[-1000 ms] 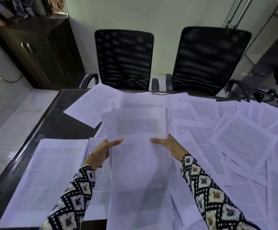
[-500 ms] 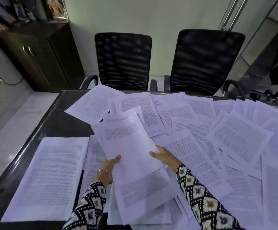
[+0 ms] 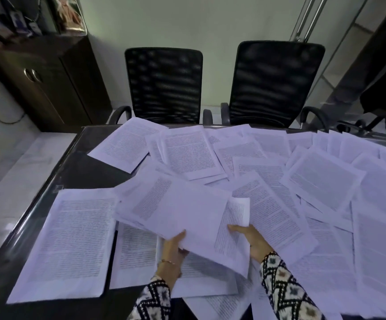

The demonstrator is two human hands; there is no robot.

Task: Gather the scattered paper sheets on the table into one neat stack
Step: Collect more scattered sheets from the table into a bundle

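1. Head view, the hands: the left hand [image 3: 173,250] grips the near edge of a held bundle [image 3: 175,211] of sheets, with its fingers curled under the paper. The bundle is lifted and tilted, fanning towards the left above the table [image 3: 72,162].
2. The right hand [image 3: 252,241] lies with fairly straight fingers against the bundle's right side. I cannot tell whether its thumb is pinching from below. Just above its fingertips a sheet corner [image 3: 238,211] curls upward.
3. Head view, the rest of the task: loose sheets [image 3: 325,181] cover most of the table and overlap at many angles, from the far edge by the two chairs [image 3: 164,84] to the near right. A large sheet [image 3: 67,243] lies flat at the near left, beside the bundle. By my estimate only a small share has been gathered.
4. Risk, splaying: the bundle's edges are not aligned and it is held firmly on one side only. A quick swing could let inner sheets slide out and scatter again.
5. Risk, creasing: if the curled corner is pressed flat under more paper, it will probably fold over.
6. Risk, falling: sheets near the far and left rims could be dragged off the smooth table if the bundle is set down on them.
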